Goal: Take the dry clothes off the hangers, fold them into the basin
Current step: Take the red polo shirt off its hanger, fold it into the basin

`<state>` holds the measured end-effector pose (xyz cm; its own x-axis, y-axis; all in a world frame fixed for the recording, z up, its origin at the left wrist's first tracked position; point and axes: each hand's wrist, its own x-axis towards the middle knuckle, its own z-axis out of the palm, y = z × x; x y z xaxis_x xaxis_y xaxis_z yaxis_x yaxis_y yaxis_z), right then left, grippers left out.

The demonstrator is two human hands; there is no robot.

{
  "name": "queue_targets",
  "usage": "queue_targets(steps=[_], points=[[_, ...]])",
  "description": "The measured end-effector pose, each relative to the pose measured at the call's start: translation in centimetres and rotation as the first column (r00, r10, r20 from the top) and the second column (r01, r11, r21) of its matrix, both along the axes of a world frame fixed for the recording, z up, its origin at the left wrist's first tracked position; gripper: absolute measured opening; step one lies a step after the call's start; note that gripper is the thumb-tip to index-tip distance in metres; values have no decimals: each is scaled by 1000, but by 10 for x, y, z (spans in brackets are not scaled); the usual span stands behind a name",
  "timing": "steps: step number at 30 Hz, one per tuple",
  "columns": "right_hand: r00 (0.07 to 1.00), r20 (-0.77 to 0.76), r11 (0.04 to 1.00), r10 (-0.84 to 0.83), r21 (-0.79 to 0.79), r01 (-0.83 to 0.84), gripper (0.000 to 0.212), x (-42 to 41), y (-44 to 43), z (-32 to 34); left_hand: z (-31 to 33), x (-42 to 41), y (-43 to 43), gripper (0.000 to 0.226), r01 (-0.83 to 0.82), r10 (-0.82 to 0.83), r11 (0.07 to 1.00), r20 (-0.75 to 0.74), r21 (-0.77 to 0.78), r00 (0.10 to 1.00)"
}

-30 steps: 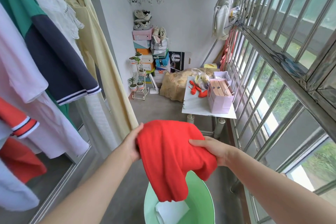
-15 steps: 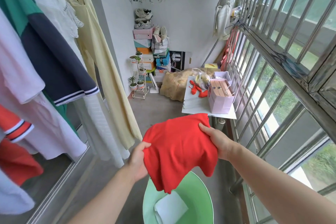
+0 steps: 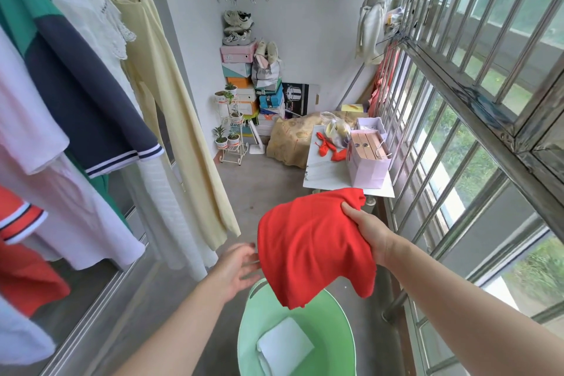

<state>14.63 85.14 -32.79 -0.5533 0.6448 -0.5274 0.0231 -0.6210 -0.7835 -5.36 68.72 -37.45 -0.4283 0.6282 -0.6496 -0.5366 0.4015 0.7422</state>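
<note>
One hand [image 3: 369, 232] grips red garment [image 3: 311, 250] over basin [image 3: 331, 325] rim.

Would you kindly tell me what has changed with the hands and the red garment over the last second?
The left hand slid down the red garment, then let go, and is now open beside its left edge. The right hand shifted up to the top right corner and still grips it there. Unchanged: the garment hangs over the basin, the folded white cloth lies inside, and the hanging clothes are untouched.
</note>
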Motion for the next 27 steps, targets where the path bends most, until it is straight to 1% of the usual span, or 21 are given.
queue_targets(steps=[1, 2, 3, 7, 11, 13, 16, 18, 22, 23, 25, 26, 27], points=[[1000, 0, 1000, -12, 16, 12, 38, -3, -2, 0, -4, 1, 2, 9, -43, 43, 998, 0, -46, 999], [1000, -5, 999, -29, 30, 29, 35, -6, -4, 0, -6, 2, 3, 8, -64, 67, 996, 36, -62, 997], [999, -12, 998, -51, 42, 51, 32, -9, -6, -1, -7, 5, 3, 12, -72, 77, 996, 98, -58, 992], [994, -43, 994, -96, 56, 99, 24, -17, -16, -8, -2, 19, 10, 31, -94, 80, 995, 343, 24, 936], [994, -78, 997, -75, 18, 77, 26, -24, -27, -10, 1, 32, 25, 67, -169, 105, 983, 531, 72, 841], [996, -89, 999, -28, -30, 26, 29, -28, -32, -9, 5, 35, 30, 68, -255, 134, 958, 583, 129, 801], [997, -69, 998, 26, -64, -31, 31, -29, -34, -10, 11, 31, 34, 56, -388, 217, 900, 568, 200, 794], [998, -45, 998, 41, -54, -44, 29, -27, -34, -15, 14, 25, 32, 53, -429, 252, 875, 548, 222, 797], [992, 2, 991, 123, -47, -123, 28, -17, -35, -24, 22, 15, 28, 45, -347, 200, 905, 473, 245, 858], [989, 11, 987, 149, -62, -148, 28, -15, -34, -26, 23, 12, 28, 38, -318, 185, 915, 441, 249, 878], [979, 57, 977, 194, -96, -188, 32, -10, -33, -27, 23, 6, 28, 16, -306, 206, 924, 372, 231, 905], [974, 73, 971, 214, -122, -204, 36, -8, -33, -28, 22, 3, 28, 10, -321, 233, 921, 348, 220, 908], [969, 75, 962, 235, -158, -221, 41, -5, -33, -32, 21, 0, 28, 13, -343, 263, 916, 333, 208, 905]])
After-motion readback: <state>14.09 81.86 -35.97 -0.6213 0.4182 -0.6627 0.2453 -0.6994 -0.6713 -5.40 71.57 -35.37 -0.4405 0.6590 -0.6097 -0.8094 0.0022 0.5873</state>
